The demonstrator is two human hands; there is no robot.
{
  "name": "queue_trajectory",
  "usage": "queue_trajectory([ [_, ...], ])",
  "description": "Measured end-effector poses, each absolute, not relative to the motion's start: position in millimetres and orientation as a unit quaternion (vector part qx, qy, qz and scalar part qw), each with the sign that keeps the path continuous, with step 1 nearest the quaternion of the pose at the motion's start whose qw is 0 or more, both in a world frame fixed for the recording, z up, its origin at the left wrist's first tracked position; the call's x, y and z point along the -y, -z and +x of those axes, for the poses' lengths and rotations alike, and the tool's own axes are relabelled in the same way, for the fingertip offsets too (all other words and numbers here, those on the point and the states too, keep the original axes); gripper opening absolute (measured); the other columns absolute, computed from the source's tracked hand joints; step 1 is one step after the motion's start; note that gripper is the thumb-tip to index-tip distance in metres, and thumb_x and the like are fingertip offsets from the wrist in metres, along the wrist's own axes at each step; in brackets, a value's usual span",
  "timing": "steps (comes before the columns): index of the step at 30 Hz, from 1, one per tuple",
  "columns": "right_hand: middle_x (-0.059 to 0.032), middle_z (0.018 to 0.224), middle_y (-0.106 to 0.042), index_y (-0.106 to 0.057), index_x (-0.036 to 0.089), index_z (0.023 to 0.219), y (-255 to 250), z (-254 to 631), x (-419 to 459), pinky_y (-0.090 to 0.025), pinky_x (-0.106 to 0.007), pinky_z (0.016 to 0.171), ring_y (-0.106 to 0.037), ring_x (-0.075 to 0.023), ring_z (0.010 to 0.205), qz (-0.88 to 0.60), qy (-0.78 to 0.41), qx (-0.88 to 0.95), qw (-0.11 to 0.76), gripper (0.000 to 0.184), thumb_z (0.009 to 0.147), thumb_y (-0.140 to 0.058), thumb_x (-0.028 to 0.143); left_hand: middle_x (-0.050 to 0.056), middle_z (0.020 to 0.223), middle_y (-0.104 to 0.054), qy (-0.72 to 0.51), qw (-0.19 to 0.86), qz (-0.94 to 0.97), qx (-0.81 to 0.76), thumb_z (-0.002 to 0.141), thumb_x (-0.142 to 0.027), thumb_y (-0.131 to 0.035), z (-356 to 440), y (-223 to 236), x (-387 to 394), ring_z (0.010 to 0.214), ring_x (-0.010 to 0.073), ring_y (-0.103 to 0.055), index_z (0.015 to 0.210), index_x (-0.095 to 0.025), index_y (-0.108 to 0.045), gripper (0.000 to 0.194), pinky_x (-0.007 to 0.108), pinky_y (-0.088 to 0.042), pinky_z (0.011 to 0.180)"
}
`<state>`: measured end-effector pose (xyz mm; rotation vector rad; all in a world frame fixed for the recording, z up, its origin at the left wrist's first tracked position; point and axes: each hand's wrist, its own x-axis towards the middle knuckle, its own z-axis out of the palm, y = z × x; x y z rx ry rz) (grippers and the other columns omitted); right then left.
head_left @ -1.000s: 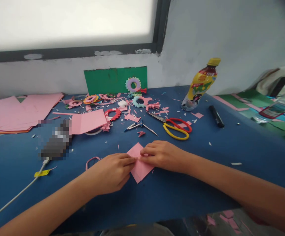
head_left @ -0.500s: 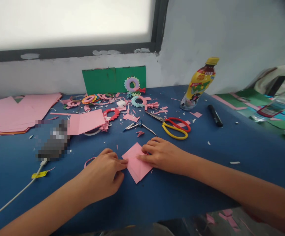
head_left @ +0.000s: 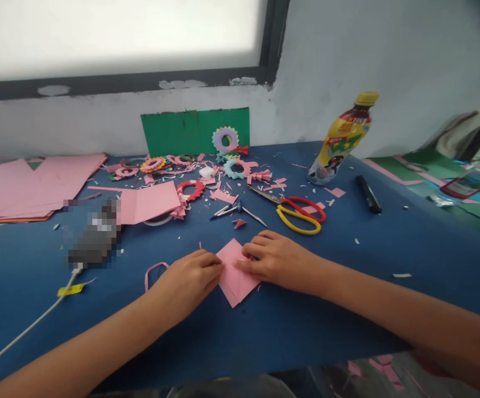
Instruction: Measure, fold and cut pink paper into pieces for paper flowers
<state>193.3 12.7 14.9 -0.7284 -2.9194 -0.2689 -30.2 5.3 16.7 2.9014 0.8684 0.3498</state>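
Observation:
A folded square of pink paper [head_left: 235, 284] lies on the blue table with one corner towards me, a crease showing near its lower half. At its left corner, my left hand [head_left: 194, 276] pinches the edge between thumb and fingers. From the other side, my right hand [head_left: 279, 262] grips the right corner with curled fingers, its thumb laid across the top of the sheet. A small folded pink piece [head_left: 239, 223] and a compass [head_left: 240, 208] lie just beyond the paper. Scissors [head_left: 300, 218] with one red and one yellow handle rest beyond my right hand.
A tilted-looking drink bottle [head_left: 342, 141] and a black marker [head_left: 368, 194] stand and lie to the right. Left are pink sheets [head_left: 36, 188], a pixelated dark object [head_left: 97, 235] and its white cable [head_left: 28, 326]. Paper rings [head_left: 190, 190] and scraps lie before a green board [head_left: 173, 132].
My left hand has closed its thumb and fingers together at the paper's left corner and shifted slightly right. My right hand keeps its hold. The whole view has shifted a little.

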Motion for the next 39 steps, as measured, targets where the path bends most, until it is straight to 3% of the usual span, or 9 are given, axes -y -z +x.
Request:
queue_trajectory([
  [8,-0.0033,0.090,-0.058,-0.055,0.023,0.110,-14,194,-13,-0.034,-0.032,0.074,-0.049,-0.0165,0.078,-0.243,0.084,0.964,0.062,0.023,0.090,-0.043,0.023,0.008,0.083,-0.057,-0.007,-0.042,0.957,-0.286,0.091,-0.014,-0.037,-32,-12,2,0.081,0.0198,-0.054,0.084,-0.012,-0.060,0.023,0.032,-0.048,0.071],
  [22,-0.0042,0.087,-0.058,-0.056,0.024,0.109,-16,193,-14,-0.033,-0.032,0.073,-0.048,-0.0164,0.076,-0.248,0.077,0.964,0.051,0.023,0.090,-0.043,0.023,0.006,0.068,-0.055,-0.026,-0.104,0.943,-0.316,0.087,-0.013,-0.045,-31,-20,8,0.068,0.0207,-0.053,0.070,-0.014,-0.059,0.022,0.033,-0.046,0.060],
  [26,-0.0043,0.090,-0.058,-0.055,0.025,0.111,-15,193,-14,-0.033,-0.032,0.074,-0.048,-0.0167,0.078,-0.248,0.082,0.964,0.055,0.024,0.090,-0.043,0.025,0.011,0.090,-0.062,-0.101,-0.084,0.956,-0.263,0.088,-0.013,-0.041,-25,-20,10,0.084,0.0216,-0.057,0.084,-0.010,-0.062,0.021,0.034,-0.050,0.074],
  [30,-0.0040,0.091,-0.058,-0.056,0.026,0.111,-17,195,-16,-0.033,-0.032,0.076,-0.048,-0.0172,0.080,-0.247,0.077,0.964,0.059,0.025,0.090,-0.044,0.026,0.014,0.106,-0.062,-0.093,-0.017,0.968,-0.233,0.087,-0.012,-0.039,-23,-15,11,0.098,0.0211,-0.057,0.105,-0.006,-0.058,0.027,0.032,-0.048,0.086],
  [39,-0.0039,0.083,-0.059,-0.063,0.030,0.107,-32,210,-16,-0.031,-0.033,0.078,-0.048,-0.0165,0.077,-0.278,0.034,0.960,0.030,0.025,0.089,-0.046,0.031,0.017,0.117,-0.059,-0.043,0.042,0.964,-0.261,0.084,-0.014,-0.039,-23,-22,16,0.105,0.0264,-0.056,0.113,-0.006,-0.055,0.035,0.039,-0.048,0.084],
])
